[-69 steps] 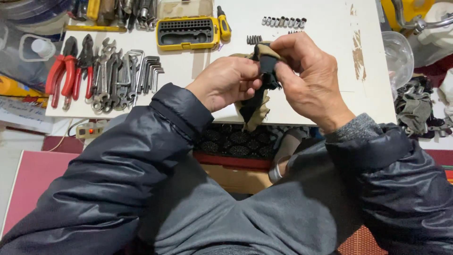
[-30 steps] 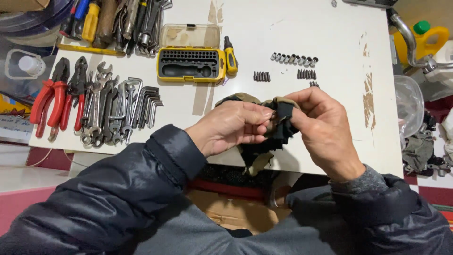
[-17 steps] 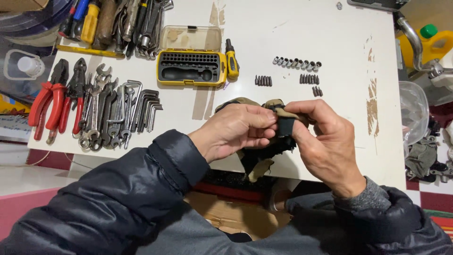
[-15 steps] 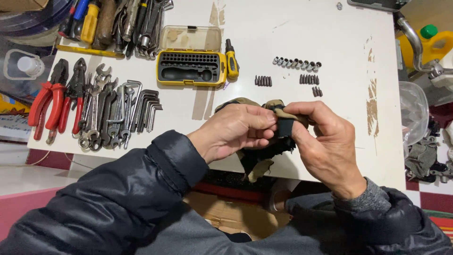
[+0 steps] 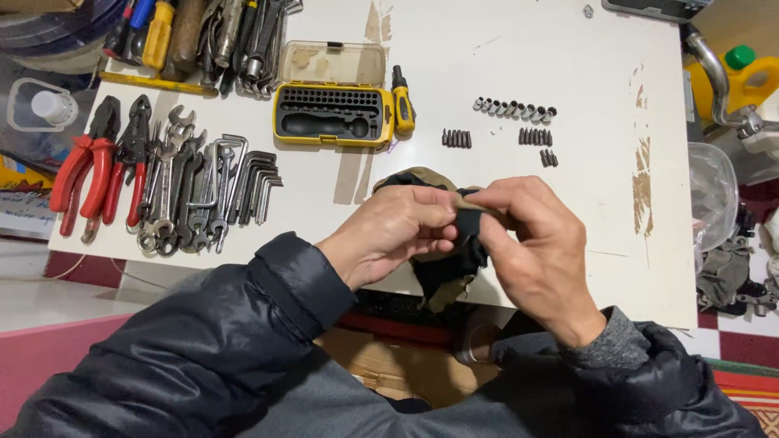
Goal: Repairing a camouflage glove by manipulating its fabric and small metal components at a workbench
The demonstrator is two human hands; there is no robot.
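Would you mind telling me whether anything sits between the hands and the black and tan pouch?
Nothing visible does. The left hand and the right hand both grip the pouch directly, at the near edge of the white table.

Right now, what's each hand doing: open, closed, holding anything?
Left hand: closed, pinching the black and tan fabric pouch.
Right hand: closed, gripping the same pouch from the other side.

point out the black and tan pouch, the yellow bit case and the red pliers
black and tan pouch (image 5: 451, 272), head view, black fabric below the hands
yellow bit case (image 5: 333, 123), head view, black tray inside the open case
red pliers (image 5: 83, 172), head view, red handles
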